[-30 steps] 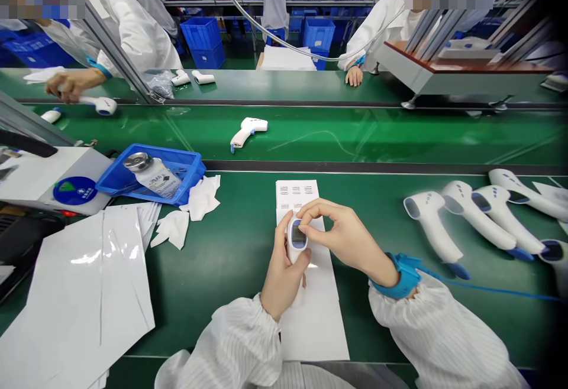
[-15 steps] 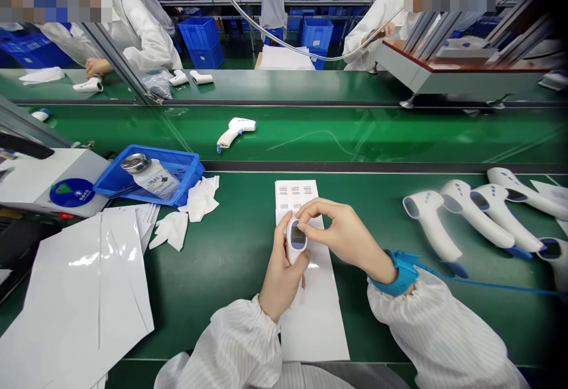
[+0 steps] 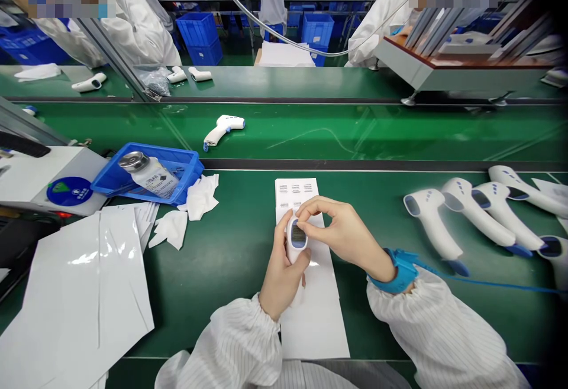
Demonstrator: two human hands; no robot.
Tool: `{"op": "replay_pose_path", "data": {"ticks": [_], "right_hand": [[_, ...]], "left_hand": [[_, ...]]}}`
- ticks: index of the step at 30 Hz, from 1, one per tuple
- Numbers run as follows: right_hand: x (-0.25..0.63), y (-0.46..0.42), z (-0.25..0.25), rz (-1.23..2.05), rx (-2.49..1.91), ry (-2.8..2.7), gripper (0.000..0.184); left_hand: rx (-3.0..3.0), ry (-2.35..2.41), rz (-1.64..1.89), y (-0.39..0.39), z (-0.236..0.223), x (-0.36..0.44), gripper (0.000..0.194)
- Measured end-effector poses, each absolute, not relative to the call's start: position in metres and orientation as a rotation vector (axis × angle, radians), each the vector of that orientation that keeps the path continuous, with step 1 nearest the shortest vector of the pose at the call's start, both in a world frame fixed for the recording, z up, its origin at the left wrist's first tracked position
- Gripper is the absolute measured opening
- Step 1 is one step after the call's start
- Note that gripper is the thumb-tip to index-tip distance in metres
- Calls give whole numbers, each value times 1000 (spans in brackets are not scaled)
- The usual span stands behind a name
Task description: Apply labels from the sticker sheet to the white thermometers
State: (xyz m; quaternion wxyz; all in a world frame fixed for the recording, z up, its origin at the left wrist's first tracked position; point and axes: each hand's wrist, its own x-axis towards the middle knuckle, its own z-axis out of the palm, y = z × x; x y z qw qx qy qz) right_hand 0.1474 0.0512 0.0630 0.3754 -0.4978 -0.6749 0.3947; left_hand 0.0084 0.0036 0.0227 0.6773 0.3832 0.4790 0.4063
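The white handheld device (image 3: 296, 244) is in our left hand (image 3: 281, 276), held over a strip of white paper (image 3: 313, 318) about midway between the near and far edges of the green surface (image 3: 213, 271), its small grey screen facing up toward us. Our left fingers wrap its left side and the thumb presses across its lower right, so the grasp is firm. Our right hand (image 3: 341, 229) bends in from the right, thumb and forefinger drawn together at the screen's upper part; we cannot tell whether they pinch anything there. A blue wristband (image 3: 399, 272) circles our right wrist, its cord running off to the right. The paper strip reaches from the surface's near edge almost to its far edge, where printed labels (image 3: 295, 188) show. To our right, toward the far edge, several similar devices (image 3: 435, 223) lie in a slanting row. To our left, two crumpled white wipes (image 3: 202, 197) lie by a blue tray (image 3: 191, 183) at the far edge, with a metal-capped bottle (image 3: 155, 177) tilted inside, while glossy white sheets (image 3: 80, 288) spread toward the near left corner. Beyond the far edge, another white device (image 3: 225, 129) rests on a green belt (image 3: 355, 132).
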Motion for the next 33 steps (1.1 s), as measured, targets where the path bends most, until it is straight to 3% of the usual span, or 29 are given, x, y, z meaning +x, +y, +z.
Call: {"op": "replay_pose_path", "data": {"ticks": [16,33], "right_hand": [[145,50,61,995,-1264,-1706,14],[143,51,60,964,-1301,-1711,15]], "left_hand": [[813,1056,870,2,23,4,56],[826,1051,896,2,26,5,53]]}}
